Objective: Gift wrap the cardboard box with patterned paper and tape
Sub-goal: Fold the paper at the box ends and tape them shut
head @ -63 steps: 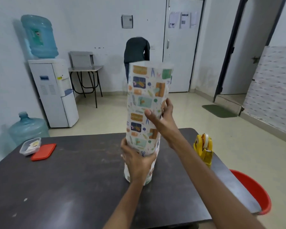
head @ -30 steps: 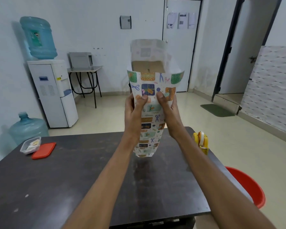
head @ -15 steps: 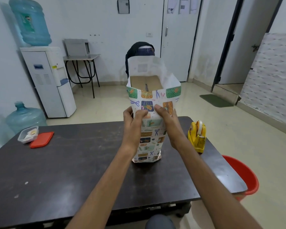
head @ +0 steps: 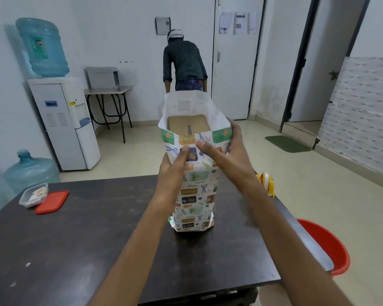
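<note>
The cardboard box (head: 188,127) stands on end near the middle of the dark counter (head: 75,239), sleeved in patterned paper (head: 196,191) whose top is open, so the box's brown end shows inside the white paper collar. The left hand (head: 175,164) grips the wrapped box from its 9 o'clock side, thumb laid across the printed front just under the paper's rim, the fingers hidden behind. The right hand (head: 226,155) is at the 3 o'clock corner of the rim, thumb reaching across the front and fingers against the paper's right side; it is blurred, and whether it pinches the paper or only touches it cannot be told. A yellow tape dispenser (head: 266,184) sits at the box's 3 o'clock, partly hidden by the right forearm. At the counter's 9 o'clock edge lie a clear container (head: 33,194) and a red lid (head: 52,202), touching. A red bucket (head: 325,246) stands on the floor at 4 o'clock, and a person (head: 185,62) stands at 12 o'clock beyond the box.
</note>
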